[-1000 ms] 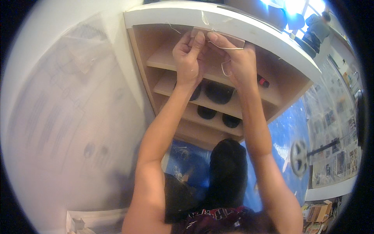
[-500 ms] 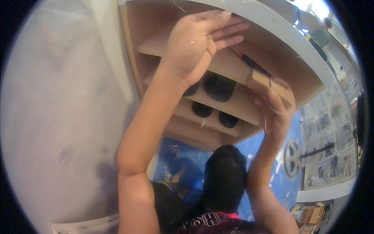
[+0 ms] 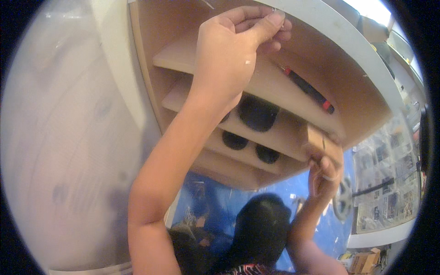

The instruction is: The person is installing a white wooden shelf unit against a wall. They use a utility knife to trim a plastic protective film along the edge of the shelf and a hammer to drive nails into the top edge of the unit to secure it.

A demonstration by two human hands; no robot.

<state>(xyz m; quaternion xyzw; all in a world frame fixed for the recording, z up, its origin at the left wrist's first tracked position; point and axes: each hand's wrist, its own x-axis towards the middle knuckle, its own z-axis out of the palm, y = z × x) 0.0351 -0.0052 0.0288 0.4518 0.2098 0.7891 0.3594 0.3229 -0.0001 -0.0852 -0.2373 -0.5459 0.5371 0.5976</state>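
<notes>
My left hand is raised to the white front edge of a wooden shelf unit. Its thumb and forefinger press together; a tiny pale bit shows at the tips, too small to name. Lower on the right, my right hand grips a small light-brown wooden block with a dark mark on it. A thin pale loop hangs by those fingers. On the upper shelf, between the hands, lies a red and black screwdriver.
Dark rounded items sit on the lower shelves. A pale panel stands at the left. Blue sheeting with scraps covers the floor. To the right are a grey wheel-like part, a plastic-covered papered panel and cardboard.
My left hand's fingers, stretched out before, have closed into a pinch. My right hand has moved lower with the wooden block, leaving the screwdriver in full sight. The view has shifted slightly.
</notes>
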